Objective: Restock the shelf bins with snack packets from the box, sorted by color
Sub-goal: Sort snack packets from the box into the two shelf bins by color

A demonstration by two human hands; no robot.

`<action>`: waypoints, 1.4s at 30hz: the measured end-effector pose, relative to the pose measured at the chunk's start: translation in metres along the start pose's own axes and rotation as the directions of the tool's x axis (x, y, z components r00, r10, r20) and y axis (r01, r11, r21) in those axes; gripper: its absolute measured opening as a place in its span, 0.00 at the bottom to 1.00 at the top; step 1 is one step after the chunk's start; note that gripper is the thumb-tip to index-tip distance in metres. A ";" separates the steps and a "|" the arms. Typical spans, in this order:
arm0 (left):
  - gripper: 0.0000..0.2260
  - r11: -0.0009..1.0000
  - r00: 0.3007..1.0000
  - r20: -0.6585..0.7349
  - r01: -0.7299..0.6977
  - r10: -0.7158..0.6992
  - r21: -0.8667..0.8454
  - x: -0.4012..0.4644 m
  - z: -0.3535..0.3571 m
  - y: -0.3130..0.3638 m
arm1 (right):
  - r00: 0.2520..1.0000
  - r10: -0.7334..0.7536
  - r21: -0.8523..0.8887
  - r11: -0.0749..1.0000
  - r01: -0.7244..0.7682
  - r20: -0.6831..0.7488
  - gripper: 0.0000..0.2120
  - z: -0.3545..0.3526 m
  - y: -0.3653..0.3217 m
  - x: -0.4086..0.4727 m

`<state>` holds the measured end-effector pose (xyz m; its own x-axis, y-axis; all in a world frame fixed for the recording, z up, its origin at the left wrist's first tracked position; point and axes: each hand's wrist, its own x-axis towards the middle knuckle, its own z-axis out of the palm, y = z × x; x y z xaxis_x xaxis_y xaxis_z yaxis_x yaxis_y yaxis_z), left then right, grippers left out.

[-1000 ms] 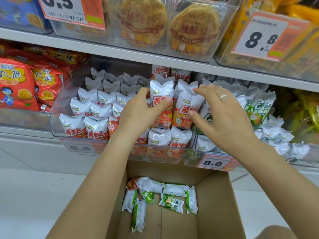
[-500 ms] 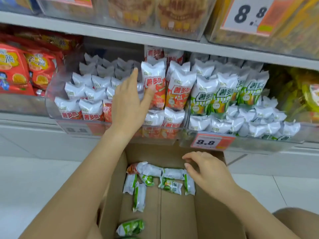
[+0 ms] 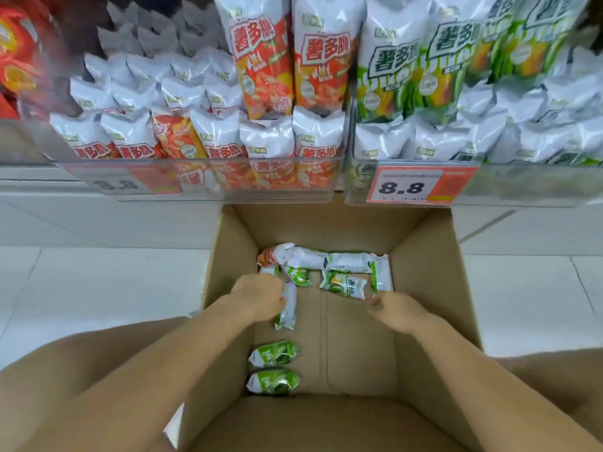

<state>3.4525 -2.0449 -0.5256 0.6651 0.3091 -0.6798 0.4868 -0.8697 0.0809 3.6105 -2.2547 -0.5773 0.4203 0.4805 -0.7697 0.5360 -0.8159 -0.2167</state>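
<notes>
Both my hands are down inside the cardboard box (image 3: pixel 424 288). My left hand (image 3: pixel 257 298) curls over a white-and-green snack packet (image 3: pixel 287 309) near the box's left wall; its fingertips are hidden, so a grip cannot be made out. My right hand (image 3: pixel 396 309) reaches towards a green packet (image 3: pixel 381 275) at the back right, its loose fingers just short of it. Several more green packets (image 3: pixel 342 283) and one red packet (image 3: pixel 266 257) lie on the box floor. Above, the left clear bin (image 3: pixel 202 181) holds red packets (image 3: pixel 264 66) and the right clear bin (image 3: pixel 528 184) holds green packets (image 3: pixel 391 76).
Two green packets (image 3: pixel 274 353) lie near the box's front left corner. An orange 8.8 price tag (image 3: pixel 411 187) hangs on the right bin. Red snack bags (image 3: pixel 16 53) fill the shelf at far left. White floor tiles (image 3: pixel 98 282) flank the box.
My left hand has dropped from the red packets in the shelf bin into the box. My right hand went deeper into the box. The view has tilted downward.
</notes>
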 end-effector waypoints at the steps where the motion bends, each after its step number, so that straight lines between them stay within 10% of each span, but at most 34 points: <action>1: 0.14 0.999 0.994 0.104 0.035 -0.031 -0.036 0.011 0.013 -0.003 | 0.999 0.032 0.021 0.999 -0.033 0.026 0.19 0.008 0.010 0.010; 14: 0.13 0.773 0.901 0.302 0.426 -0.313 -0.470 0.123 0.105 -0.003 | 0.998 0.064 0.052 0.997 -0.064 0.013 0.25 0.045 0.021 0.124; 25: 0.20 0.679 0.913 0.393 0.357 -0.108 -0.642 0.132 0.142 0.009 | 0.997 0.058 0.078 0.995 -0.061 0.050 0.25 0.067 0.006 0.146; 31: 0.18 0.788 0.905 0.402 0.346 -0.138 -0.509 0.119 0.159 0.024 | 0.982 0.174 0.340 0.921 -0.190 0.078 0.31 0.107 -0.012 0.141; 36: 0.09 0.740 0.942 0.068 0.302 -0.329 -0.601 0.110 0.162 0.022 | 0.971 0.241 0.279 0.932 -0.233 0.008 0.29 0.114 -0.019 0.141; 42: 0.22 0.631 0.884 0.190 0.441 -0.426 -0.638 0.118 0.163 0.025 | 0.983 0.183 0.186 0.967 -0.175 -0.026 0.43 0.110 -0.019 0.148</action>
<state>3.4508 -2.0929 -0.7227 0.2729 0.5710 -0.7743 0.9620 -0.1669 0.2160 3.5818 -2.2030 -0.7535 0.5299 0.3314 -0.7806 0.3089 -0.9327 -0.1863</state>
